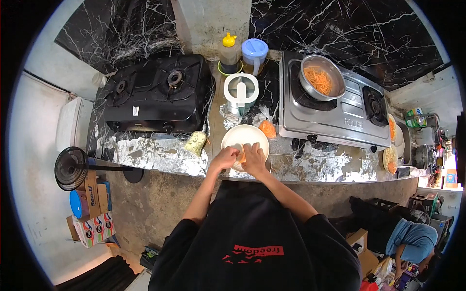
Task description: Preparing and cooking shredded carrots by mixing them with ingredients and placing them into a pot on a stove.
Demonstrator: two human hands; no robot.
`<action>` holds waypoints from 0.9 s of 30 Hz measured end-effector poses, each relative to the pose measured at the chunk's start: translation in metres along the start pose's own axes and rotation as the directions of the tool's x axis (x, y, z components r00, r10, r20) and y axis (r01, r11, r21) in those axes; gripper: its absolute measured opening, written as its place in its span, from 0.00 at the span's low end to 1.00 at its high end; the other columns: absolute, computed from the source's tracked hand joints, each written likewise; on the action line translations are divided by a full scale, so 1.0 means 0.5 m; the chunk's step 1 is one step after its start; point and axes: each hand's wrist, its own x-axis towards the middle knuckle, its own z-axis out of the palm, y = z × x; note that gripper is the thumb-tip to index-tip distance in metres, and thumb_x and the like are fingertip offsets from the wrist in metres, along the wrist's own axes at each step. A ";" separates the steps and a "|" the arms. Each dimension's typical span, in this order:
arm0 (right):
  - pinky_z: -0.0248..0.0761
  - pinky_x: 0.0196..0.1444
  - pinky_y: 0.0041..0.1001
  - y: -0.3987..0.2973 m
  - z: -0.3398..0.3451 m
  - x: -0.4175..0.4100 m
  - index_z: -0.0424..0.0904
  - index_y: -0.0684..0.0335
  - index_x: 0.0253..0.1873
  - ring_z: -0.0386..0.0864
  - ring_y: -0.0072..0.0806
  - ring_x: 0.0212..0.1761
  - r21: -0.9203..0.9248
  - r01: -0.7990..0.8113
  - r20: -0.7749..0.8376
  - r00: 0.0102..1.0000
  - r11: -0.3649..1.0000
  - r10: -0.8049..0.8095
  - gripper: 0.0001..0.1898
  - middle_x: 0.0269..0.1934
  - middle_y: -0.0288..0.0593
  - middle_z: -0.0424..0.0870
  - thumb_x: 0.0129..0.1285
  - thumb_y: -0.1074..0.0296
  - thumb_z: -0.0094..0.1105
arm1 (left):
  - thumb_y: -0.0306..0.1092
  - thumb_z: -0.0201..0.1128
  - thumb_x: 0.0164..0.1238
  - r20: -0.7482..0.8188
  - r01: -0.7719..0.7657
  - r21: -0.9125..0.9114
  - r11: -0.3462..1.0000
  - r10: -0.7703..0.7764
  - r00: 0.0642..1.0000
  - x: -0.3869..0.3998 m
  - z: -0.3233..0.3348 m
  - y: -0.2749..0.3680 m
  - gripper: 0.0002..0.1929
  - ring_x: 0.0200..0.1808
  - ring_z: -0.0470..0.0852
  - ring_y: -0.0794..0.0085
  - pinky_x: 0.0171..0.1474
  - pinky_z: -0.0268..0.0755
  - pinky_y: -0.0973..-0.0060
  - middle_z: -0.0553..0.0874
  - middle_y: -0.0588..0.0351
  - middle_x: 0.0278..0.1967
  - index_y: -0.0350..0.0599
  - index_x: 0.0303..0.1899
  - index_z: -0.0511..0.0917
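Observation:
A pale round plate [247,134] sits at the counter's front edge before me, with some orange food [242,154] on it. My left hand [226,158] has its fingers bunched at the left side of that food. Over the plate, my right hand [254,159] rests its fingertips against the food from the right. Whether either hand grips it is hard to tell. A tied clear bag of orange food [267,128] lies just behind the plate at the right. Another bag, with pale green contents [196,143], lies to the left.
A black gas stove [156,94] stands left, a silver one [342,112] right, bearing a metal pot of orange strips [322,78]. Lidded pitchers [241,91] and a yellow-capped bottle [229,54] stand behind the plate. A standing fan [71,168] is far left; a person [411,240] bends at lower right.

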 end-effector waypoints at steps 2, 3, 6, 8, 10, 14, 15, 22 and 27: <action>0.70 0.42 0.40 -0.011 0.009 -0.002 0.67 0.58 0.55 0.72 0.48 0.43 -0.007 0.008 -0.007 1.000 1.000 -0.008 0.33 0.47 0.53 0.69 0.39 0.68 0.71 | 0.26 0.49 0.60 0.066 -0.016 0.012 1.000 0.015 0.998 -0.001 -0.016 -0.007 0.16 0.48 0.83 0.57 0.50 0.73 0.68 0.84 0.39 0.44 0.33 0.47 0.79; 0.70 0.41 0.40 -0.014 0.011 -0.002 0.70 0.57 0.53 0.73 0.47 0.42 -0.017 0.007 -0.016 1.000 1.000 -0.007 0.30 0.46 0.52 0.69 0.40 0.70 0.70 | 0.26 0.49 0.59 0.139 -0.037 0.024 0.999 0.033 0.990 -0.002 -0.025 -0.001 0.17 0.48 0.83 0.57 0.49 0.73 0.67 0.84 0.39 0.43 0.34 0.47 0.79; 0.70 0.40 0.38 -0.017 0.018 -0.008 0.77 0.55 0.48 0.74 0.45 0.42 -0.038 -0.007 0.004 1.000 0.999 0.007 0.22 0.47 0.48 0.72 0.43 0.73 0.65 | 0.27 0.49 0.59 0.247 -0.090 0.054 0.995 0.074 0.966 -0.006 -0.029 0.017 0.15 0.46 0.83 0.54 0.49 0.73 0.64 0.84 0.39 0.41 0.33 0.46 0.78; 0.71 0.41 0.39 -0.009 0.029 -0.011 0.77 0.55 0.47 0.74 0.46 0.43 -0.078 -0.003 0.000 1.000 0.997 0.003 0.20 0.47 0.48 0.72 0.44 0.73 0.64 | 0.27 0.49 0.59 0.229 -0.050 0.150 0.987 0.014 0.973 -0.010 -0.028 0.046 0.15 0.45 0.83 0.52 0.48 0.73 0.63 0.84 0.39 0.40 0.34 0.45 0.78; 0.71 0.42 0.39 -0.011 0.034 -0.013 0.77 0.55 0.46 0.74 0.46 0.44 -0.115 0.017 0.002 1.000 0.993 -0.016 0.19 0.46 0.48 0.72 0.46 0.73 0.63 | 0.28 0.50 0.59 0.190 0.004 0.242 0.970 -0.051 0.980 -0.020 -0.021 0.041 0.14 0.44 0.82 0.51 0.48 0.72 0.62 0.84 0.39 0.39 0.35 0.45 0.78; 0.71 0.43 0.38 -0.007 0.027 -0.010 0.78 0.60 0.43 0.75 0.47 0.43 -0.111 0.062 0.043 0.997 0.992 -0.058 0.13 0.44 0.51 0.74 0.49 0.76 0.58 | 0.29 0.54 0.59 -0.032 -0.012 0.228 0.974 0.020 0.999 -0.012 0.001 -0.011 0.14 0.49 0.79 0.50 0.52 0.71 0.61 0.82 0.42 0.43 0.40 0.47 0.78; 0.72 0.43 0.37 -0.001 0.026 -0.011 0.78 0.63 0.41 0.76 0.47 0.41 -0.092 0.082 0.013 0.997 0.992 -0.081 0.12 0.40 0.52 0.75 0.49 0.79 0.55 | 0.30 0.56 0.58 -0.064 -0.004 0.227 0.974 0.019 0.998 -0.012 -0.001 -0.005 0.15 0.54 0.77 0.53 0.54 0.70 0.62 0.80 0.43 0.48 0.42 0.48 0.77; 0.73 0.42 0.38 0.042 0.001 0.020 0.81 0.67 0.34 0.79 0.49 0.38 0.291 0.023 0.016 0.999 0.956 -0.029 0.08 0.32 0.55 0.81 0.46 0.79 0.58 | 0.23 0.62 0.49 0.088 -0.176 0.227 0.958 0.159 0.983 -0.021 0.009 -0.005 0.26 0.58 0.73 0.52 0.60 0.67 0.62 0.75 0.45 0.54 0.42 0.55 0.71; 0.72 0.39 0.37 0.057 -0.045 0.037 0.80 0.68 0.32 0.80 0.49 0.36 0.431 0.040 0.001 0.999 0.901 -0.045 0.07 0.29 0.56 0.80 0.45 0.80 0.56 | 0.24 0.66 0.47 0.069 -0.122 0.255 0.959 0.108 0.992 -0.011 0.019 0.012 0.29 0.57 0.74 0.52 0.61 0.67 0.63 0.76 0.44 0.53 0.40 0.56 0.71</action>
